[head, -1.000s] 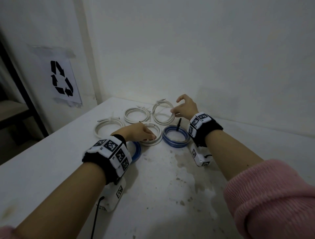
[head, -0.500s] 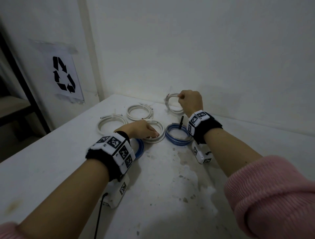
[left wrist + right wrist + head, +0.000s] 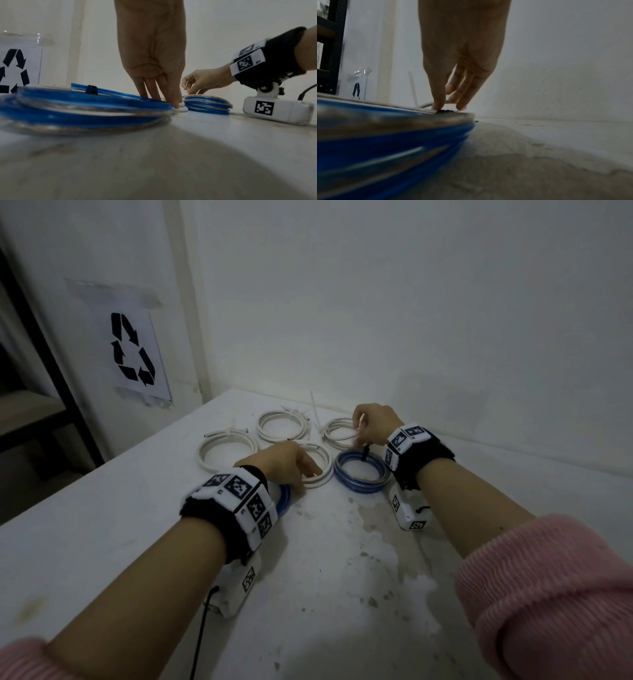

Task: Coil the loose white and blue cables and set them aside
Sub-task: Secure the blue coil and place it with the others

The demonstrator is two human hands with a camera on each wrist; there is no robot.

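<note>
Several white cable coils lie flat near the table's back corner, with two blue coils in front of them. My left hand rests straight fingers on the middle white coil, whose rim shows below the fingertips in the left wrist view. The near blue coil is half hidden under that wrist. My right hand pinches the right rim of the far right white coil, thumb and fingers on either side of the cable. The other blue coil, tied with a black strap, lies just in front of that hand.
Two more white coils sit to the left. Walls close the back and left of the corner; a recycling sign hangs on the left wall. A dark shelf stands beyond the table's left edge. The near tabletop is stained.
Half a second ago my right hand held the far right white coil tilted up off the table; now that coil lies flat again. My left hand has stayed on the middle white coil.
</note>
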